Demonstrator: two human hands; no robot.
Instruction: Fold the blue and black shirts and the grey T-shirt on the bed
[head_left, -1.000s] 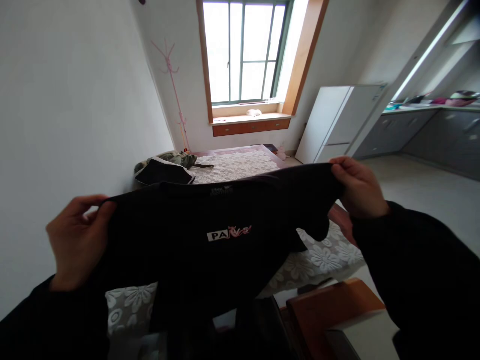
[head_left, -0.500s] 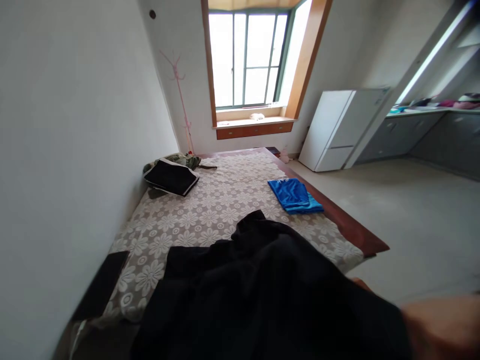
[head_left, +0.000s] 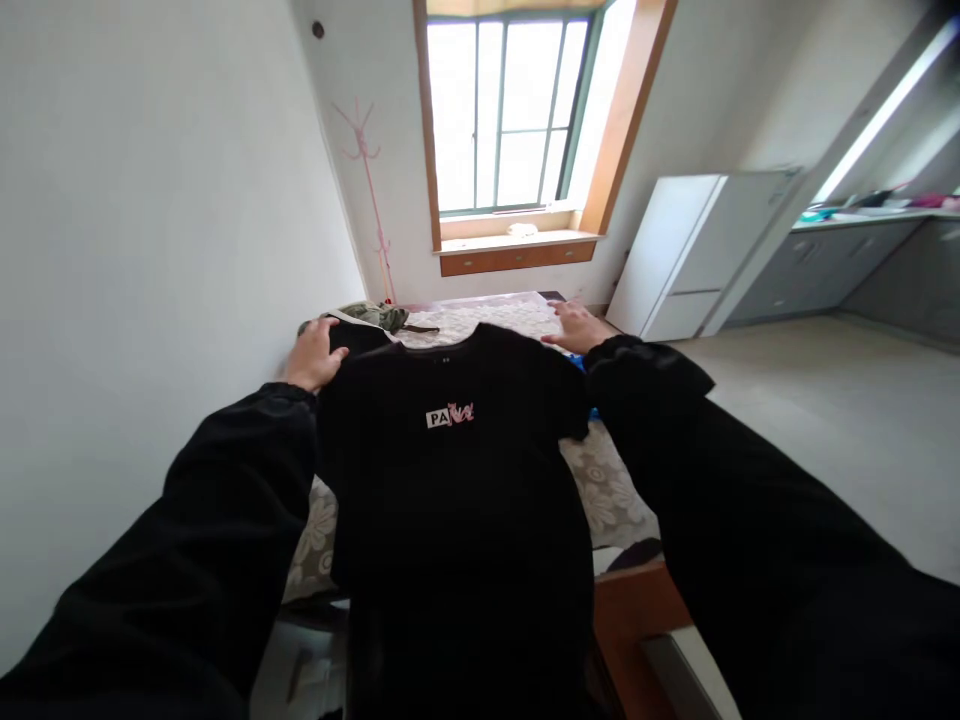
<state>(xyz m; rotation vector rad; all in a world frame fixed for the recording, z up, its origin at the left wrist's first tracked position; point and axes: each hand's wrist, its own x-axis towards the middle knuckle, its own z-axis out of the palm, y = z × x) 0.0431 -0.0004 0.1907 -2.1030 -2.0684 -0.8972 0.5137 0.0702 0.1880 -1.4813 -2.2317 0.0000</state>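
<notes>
Compared with half a second ago, our black T-shirt (head_left: 457, 500) has gone from a bunched heap to spread out, print up, and our hands are now both way up front. It's over the near part of the patterned bedspread (head_left: 609, 490), collar toward the window (head_left: 517, 115). Left hand (head_left: 312, 358) and right hand (head_left: 583, 328) have fingers spread near the shoulders, no fabric visibly pinched; can't tell if the left touches the sleeve. We'd smooth from the collar outward, evening both sleeves, minding the blue cloth (head_left: 576, 360) by the right one.

Bright window (head_left: 525, 90), white walls (head_left: 172, 180), white fridge (head_left: 694, 255), pale floor (head_left: 825, 400).
</notes>
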